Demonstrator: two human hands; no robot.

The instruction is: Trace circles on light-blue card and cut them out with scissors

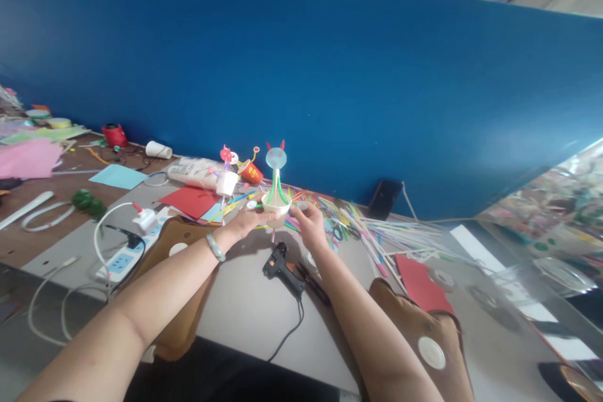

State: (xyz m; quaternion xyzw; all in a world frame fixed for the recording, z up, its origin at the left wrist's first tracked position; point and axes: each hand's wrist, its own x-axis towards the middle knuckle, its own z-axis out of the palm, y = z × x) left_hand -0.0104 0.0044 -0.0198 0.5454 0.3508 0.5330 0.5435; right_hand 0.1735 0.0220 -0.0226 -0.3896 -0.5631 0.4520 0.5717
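In front of me hangs a white paper cup [276, 204], held above the table. Green stems and a whitish stick rise from it to a pale blue round head [276, 157] with red horns. My left hand [245, 222] grips the cup's left side, close to a small white disc [251, 205]. On the opposite side, the fingers of my right hand [308, 223] pinch the cup near its rim, by another whitish disc. Below the cup a black hot glue gun [284, 270] lies on the table, with dark-handled scissors or pliers [315, 284] beside it.
Behind the hands stand another decorated white cup [227, 183] and a tilted red cup [251, 172]. Colourful pipe cleaners [377, 226] spread to the right. A power strip [123, 257] with cables lies left. A phone [385, 199] leans against the blue wall [330, 75].
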